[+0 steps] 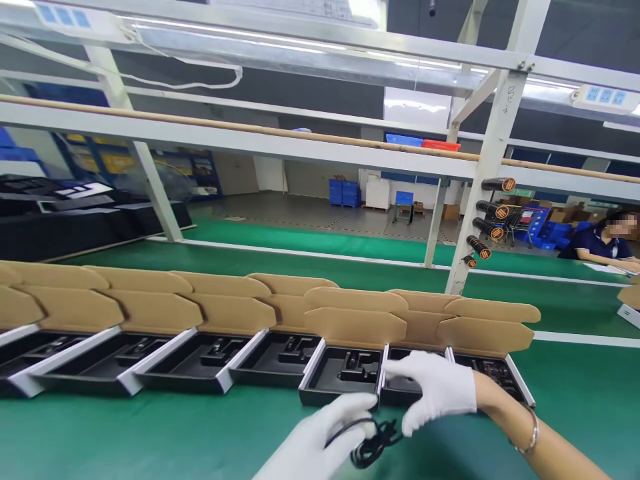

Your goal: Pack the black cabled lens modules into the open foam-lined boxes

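"Above the green surface [215, 433], what does your left hand [330, 427] have?"

"A cable [371, 450], black and thin, bunched in a tangle of loops. My left fingers curl round it, one strand arching across them. The bunch hangs between my hands, just in front of the boxes [313, 365]."

"And your right hand [437, 390]?"

"Fingers spread, reaching over the second box from the right. My thumb comes close to the cable; I can't tell whether they touch."

"What else is hard to see?"

"The cable's ends, lost among its loops or behind my fingers. My right hand covers much of that second box, the leftmost box is cut off by the view's edge, and the small dark parts melt into the trays [325, 385]."

"Materials?"

"White fabric gloves, brown cardboard lids [357, 325] with rounded corners, smooth white walls, black trays with squared hollows. A shiny bangle [535, 430] circles my right wrist."
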### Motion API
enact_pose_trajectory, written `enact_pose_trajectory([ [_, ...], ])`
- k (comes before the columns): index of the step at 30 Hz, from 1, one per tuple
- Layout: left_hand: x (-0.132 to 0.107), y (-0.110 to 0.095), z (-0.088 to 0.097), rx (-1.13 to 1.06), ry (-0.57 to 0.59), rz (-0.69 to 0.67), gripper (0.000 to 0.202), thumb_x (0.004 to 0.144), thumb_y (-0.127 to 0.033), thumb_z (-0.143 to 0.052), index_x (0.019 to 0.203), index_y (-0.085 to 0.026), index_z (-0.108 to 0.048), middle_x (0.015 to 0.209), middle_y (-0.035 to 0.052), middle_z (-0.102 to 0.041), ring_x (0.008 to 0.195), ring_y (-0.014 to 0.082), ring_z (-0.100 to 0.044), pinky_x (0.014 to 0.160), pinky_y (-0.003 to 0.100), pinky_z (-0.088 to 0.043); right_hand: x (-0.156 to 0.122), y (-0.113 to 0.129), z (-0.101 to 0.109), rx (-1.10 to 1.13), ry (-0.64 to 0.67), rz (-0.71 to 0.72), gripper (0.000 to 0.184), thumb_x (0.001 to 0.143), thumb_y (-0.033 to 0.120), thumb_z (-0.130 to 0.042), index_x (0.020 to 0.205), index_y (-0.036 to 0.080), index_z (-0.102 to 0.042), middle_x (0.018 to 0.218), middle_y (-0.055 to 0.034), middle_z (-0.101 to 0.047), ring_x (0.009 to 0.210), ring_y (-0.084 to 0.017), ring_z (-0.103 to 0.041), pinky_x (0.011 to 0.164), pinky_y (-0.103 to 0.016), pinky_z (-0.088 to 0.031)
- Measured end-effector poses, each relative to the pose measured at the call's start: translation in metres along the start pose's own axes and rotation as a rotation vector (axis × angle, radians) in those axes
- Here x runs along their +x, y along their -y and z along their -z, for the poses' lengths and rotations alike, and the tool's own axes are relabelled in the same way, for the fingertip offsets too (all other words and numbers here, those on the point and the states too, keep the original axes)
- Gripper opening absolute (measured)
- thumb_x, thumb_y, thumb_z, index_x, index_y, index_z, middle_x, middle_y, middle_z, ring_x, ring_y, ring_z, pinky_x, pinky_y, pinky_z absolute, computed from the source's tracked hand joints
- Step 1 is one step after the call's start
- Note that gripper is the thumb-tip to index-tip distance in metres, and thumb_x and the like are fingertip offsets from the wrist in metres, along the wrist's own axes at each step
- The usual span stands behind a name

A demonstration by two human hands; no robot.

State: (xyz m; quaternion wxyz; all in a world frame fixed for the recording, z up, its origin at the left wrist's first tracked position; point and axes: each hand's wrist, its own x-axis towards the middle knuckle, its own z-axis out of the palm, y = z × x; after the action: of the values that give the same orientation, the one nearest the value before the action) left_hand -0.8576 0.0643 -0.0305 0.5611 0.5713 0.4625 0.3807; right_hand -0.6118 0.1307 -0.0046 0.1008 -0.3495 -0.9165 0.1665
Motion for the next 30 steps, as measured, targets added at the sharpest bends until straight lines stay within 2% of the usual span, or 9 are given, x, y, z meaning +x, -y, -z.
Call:
enact_pose_trajectory([
  [3,0.016,-0.039,-0.008,0.283,0.017,-0.339,0.021,0.084,-0.031,-0.060,0.100,-0.030,-0.073,0.104,0.0029,-0.072,0.095,0.0237,-0.065,0.091,0.033,-0.050,-0.003,0.034,0.010,0.242,0.014,0.046,0.032,0.078,0.038,-0.068,0.107,0.027,-0.067,0.093,0.0049,-0.068,0.080,-0.015,-0.060,0.068,-0.021,-0.044],
  [7,0.040,-0.045,-0.024,0.673,-0.295,-0.802,0.037,0.089,-0.021,-0.049,0.119,-0.033,-0.065,0.108,0.0036,-0.071,0.090,0.0221,-0.064,0.084,0.031,-0.046,-0.007,0.036,0.017,0.160,-0.245,-0.246,0.012,0.080,0.030,-0.060,0.085,0.022,-0.068,0.082,0.0017,-0.067,0.074,-0.015,-0.059,0.067,-0.025,-0.043],
  [11,0.068,-0.028,-0.055,0.805,-0.481,-0.740,0.038,0.093,-0.025,-0.042,0.126,-0.028,-0.061,0.104,0.0111,-0.071,0.083,0.0258,-0.060,0.077,0.036,-0.042,-0.011,0.015,0.014,0.274,-0.472,-0.539,0.012,0.083,0.032,-0.053,0.081,0.021,-0.057,0.067,0.0011,-0.064,0.060,-0.016,-0.060,0.062,-0.028,-0.046],
  [13,0.082,-0.021,-0.071,0.675,-0.401,-0.645,0.041,0.095,-0.035,-0.038,0.127,-0.022,-0.059,0.105,0.0143,-0.069,0.093,0.0288,-0.059,0.084,0.039,-0.041,-0.012,0.003,0.008,0.522,-0.470,-0.556,0.013,0.084,0.033,-0.050,0.086,0.021,-0.052,0.062,0.0032,-0.062,0.053,-0.015,-0.060,0.058,-0.028,-0.049],
  [16,0.097,-0.016,-0.086,0.418,-0.139,-0.516,0.054,0.089,-0.049,-0.050,0.135,-0.021,-0.048,0.119,0.0144,-0.062,0.109,0.0297,-0.055,0.096,0.039,-0.039,-0.012,-0.015,-0.003,0.720,-0.543,-0.456,0.017,0.081,0.032,-0.052,0.092,0.019,-0.051,0.080,-0.0021,-0.068,0.070,-0.017,-0.067,0.070,-0.032,-0.054],
  [19,0.112,-0.017,-0.087,0.383,0.226,-0.412,0.062,0.087,-0.053,-0.052,0.140,-0.025,-0.034,0.127,0.0099,-0.058,0.103,0.0243,-0.060,0.087,0.033,-0.045,-0.016,-0.032,-0.009,0.599,-0.620,-0.480,0.026,0.078,0.027,-0.054,0.102,0.017,-0.054,0.100,-0.0081,-0.068,0.089,-0.021,-0.066,0.083,-0.037,-0.052],
  [22,0.137,-0.022,-0.077,0.522,0.475,-0.336,0.051,0.087,-0.051,-0.050,0.129,-0.023,-0.048,0.100,0.0049,-0.068,0.069,0.0180,-0.061,0.066,0.029,-0.046,-0.025,-0.050,-0.008,0.246,-0.680,-0.450,0.042,0.075,0.020,-0.058,0.117,0.019,-0.055,0.120,-0.0085,-0.062,0.109,-0.022,-0.059,0.098,-0.039,-0.044],
  [26,0.173,-0.014,-0.066,0.725,0.648,-0.288,0.046,0.076,-0.051,-0.065,0.113,-0.023,-0.063,0.082,-0.0001,-0.069,0.061,0.0161,-0.058,0.060,0.026,-0.045,-0.035,-0.074,-0.014,-0.097,-0.319,-0.428,0.024,0.084,0.024,-0.056,0.106,0.023,-0.064,0.105,-0.0026,-0.069,0.098,-0.018,-0.063,0.088,-0.030,-0.048],
  [30,0.174,0.010,-0.064,0.959,0.675,-0.306,0.038,0.084,-0.049,-0.056,0.112,-0.026,-0.066,0.085,0.0018,-0.070,0.070,0.0193,-0.063,0.068,0.030,-0.050,-0.026,-0.085,-0.036,-0.399,0.049,-0.468,0.027,0.081,0.037,-0.065,0.102,0.022,-0.071,0.097,-0.0068,-0.072,0.094,-0.025,-0.064,0.079,-0.033,-0.049],
])
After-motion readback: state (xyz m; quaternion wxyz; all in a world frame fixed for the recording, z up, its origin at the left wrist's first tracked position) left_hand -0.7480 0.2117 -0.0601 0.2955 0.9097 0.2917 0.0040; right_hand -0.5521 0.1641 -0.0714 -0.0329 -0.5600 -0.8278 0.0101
